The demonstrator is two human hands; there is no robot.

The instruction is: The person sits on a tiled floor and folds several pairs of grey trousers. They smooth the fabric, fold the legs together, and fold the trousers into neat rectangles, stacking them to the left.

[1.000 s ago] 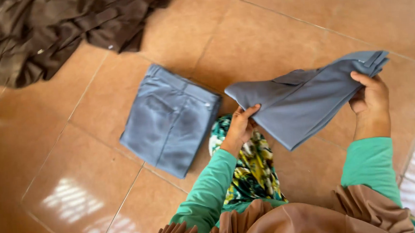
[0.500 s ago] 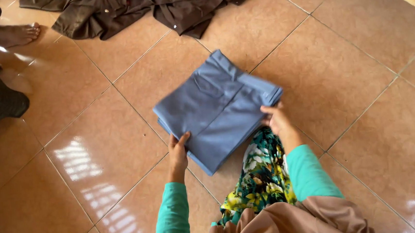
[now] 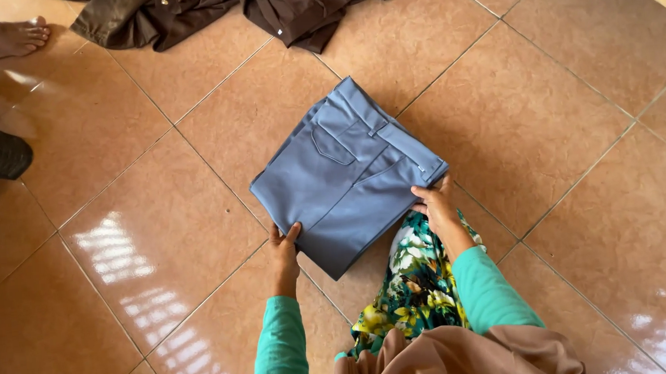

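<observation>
1. At lower centre, the left hand (image 3: 283, 247) pressed flat against the near edge of the folded blue trousers (image 3: 345, 175), grasping nothing.
2. Right hand (image 3: 434, 206) seemingly pinched their right corner on the tiled floor (image 3: 547, 117).
3. Farther up lay brown clothing (image 3: 258, 5).

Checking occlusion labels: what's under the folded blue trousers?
The folded blue trousers lie on the tiled floor; bare tile shows all round. Anything between them and the floor is covered.
</observation>
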